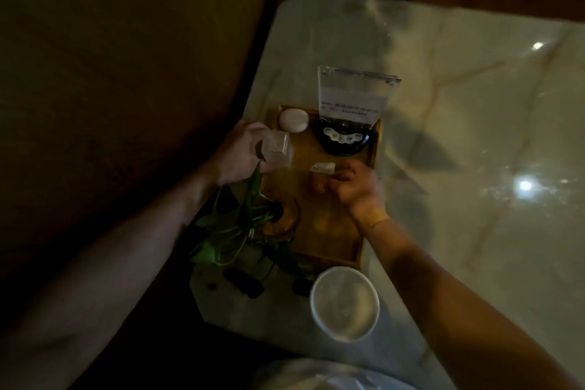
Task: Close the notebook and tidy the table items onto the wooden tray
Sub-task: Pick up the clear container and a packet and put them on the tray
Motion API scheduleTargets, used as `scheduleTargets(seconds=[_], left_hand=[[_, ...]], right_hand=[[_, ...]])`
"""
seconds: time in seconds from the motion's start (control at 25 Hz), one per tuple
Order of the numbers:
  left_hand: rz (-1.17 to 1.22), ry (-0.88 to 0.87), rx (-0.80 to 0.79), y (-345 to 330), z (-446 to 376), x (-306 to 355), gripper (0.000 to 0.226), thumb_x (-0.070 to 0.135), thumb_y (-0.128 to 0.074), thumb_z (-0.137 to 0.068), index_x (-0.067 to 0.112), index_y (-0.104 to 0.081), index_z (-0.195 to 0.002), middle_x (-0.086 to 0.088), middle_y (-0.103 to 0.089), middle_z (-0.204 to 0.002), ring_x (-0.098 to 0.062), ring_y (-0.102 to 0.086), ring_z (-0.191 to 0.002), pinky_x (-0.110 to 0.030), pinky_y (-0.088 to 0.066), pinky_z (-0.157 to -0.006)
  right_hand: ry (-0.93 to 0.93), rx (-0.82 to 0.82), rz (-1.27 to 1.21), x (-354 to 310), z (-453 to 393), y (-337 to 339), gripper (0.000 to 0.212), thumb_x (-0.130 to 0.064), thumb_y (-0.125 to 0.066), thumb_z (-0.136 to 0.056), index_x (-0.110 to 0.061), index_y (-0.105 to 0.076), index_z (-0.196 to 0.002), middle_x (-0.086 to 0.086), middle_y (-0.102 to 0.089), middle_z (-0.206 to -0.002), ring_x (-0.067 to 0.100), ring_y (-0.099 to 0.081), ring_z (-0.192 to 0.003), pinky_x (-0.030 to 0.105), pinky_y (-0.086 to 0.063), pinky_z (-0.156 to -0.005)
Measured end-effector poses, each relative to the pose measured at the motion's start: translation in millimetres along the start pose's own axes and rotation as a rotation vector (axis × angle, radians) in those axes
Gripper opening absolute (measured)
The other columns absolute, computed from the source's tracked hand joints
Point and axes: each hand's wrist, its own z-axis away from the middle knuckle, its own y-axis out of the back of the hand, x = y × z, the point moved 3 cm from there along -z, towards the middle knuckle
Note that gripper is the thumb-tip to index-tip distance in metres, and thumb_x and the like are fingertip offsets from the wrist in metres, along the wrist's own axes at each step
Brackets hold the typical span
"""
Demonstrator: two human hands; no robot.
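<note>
Gripping a small clear box (pixel 276 149) at the near-left part of the wooden tray (pixel 329 241), left hand (pixel 240 153) curling its fingers round the box's outer side; judging by its see-through walls, likely hard plastic or acrylic, light, stiff, a little slippery, best taken across two opposite flat sides rather than by the rim. Reaching in from the other side, right hand (pixel 354 187) pinching or touching a small white card or packet (pixel 323 167) at mid-tray, fingers bent over it, the exact hold blurred in the dim light; thin and light by the look of it, easily creased, better lifted by an edge. Sitting beyond the hands at the tray's far end, a white oval object (pixel 293 119) beside a black round device with pale buttons (pixel 343 138), and a clear upright sign holder (pixel 351 95) standing just behind that device, tall and probably easy to tip. Spilling over the tray's near-left corner, a green plant in a glass vessel (pixel 278 217), fragile and top-heavy in all likelihood, calling for a grasp low on the glass. Waiting off the tray on the marble bench (pixel 474 136), near its front edge, a round translucent lidded container (pixel 344 303), light and smooth by appearance, and some dark small items (pixel 243 284) beside it, too shadowed to identify. Showing nowhere in view, the notebook.
</note>
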Motion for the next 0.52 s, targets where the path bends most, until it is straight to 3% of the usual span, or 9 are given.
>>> scheduleTargets(seconds=[0.12,0.36,0.52], left_hand=[[-0.096,-0.100,0.045,-11,-4,-5,0.063,0.041,-0.084,-0.065,0.007,-0.064,-0.115,-0.008,-0.059,-0.120,-0.027,-0.045,-0.113,-0.032,-0.036,-0.095],[-0.106,-0.119,0.052,-25,-4,-16,0.059,0.040,-0.083,-0.066,0.013,-0.066,-0.116,-0.004,-0.055,-0.123,-0.027,-0.036,-0.117,-0.029,-0.030,-0.095],[-0.092,-0.132,0.069,-30,1,-16,0.052,0.037,-0.082,-0.068,0.015,-0.067,-0.113,-0.006,-0.050,-0.130,-0.029,-0.036,-0.118,-0.033,-0.035,-0.097]], right_hand=[[0.034,0.036,0.133,-1,-6,-3,0.041,-0.021,-0.076,-0.080,-0.015,-0.060,-0.118,0.008,-0.069,-0.115,0.026,-0.064,-0.105,0.045,-0.052,-0.092],[0.173,0.107,0.254,1,0,-7,0.032,-0.019,-0.070,-0.086,-0.012,-0.059,-0.116,0.009,-0.069,-0.112,0.026,-0.065,-0.100,0.032,-0.051,-0.080],[0.215,0.174,0.397,2,2,-11,0.034,-0.020,-0.068,-0.086,-0.011,-0.056,-0.117,0.012,-0.064,-0.116,0.030,-0.062,-0.101,0.038,-0.050,-0.083]])
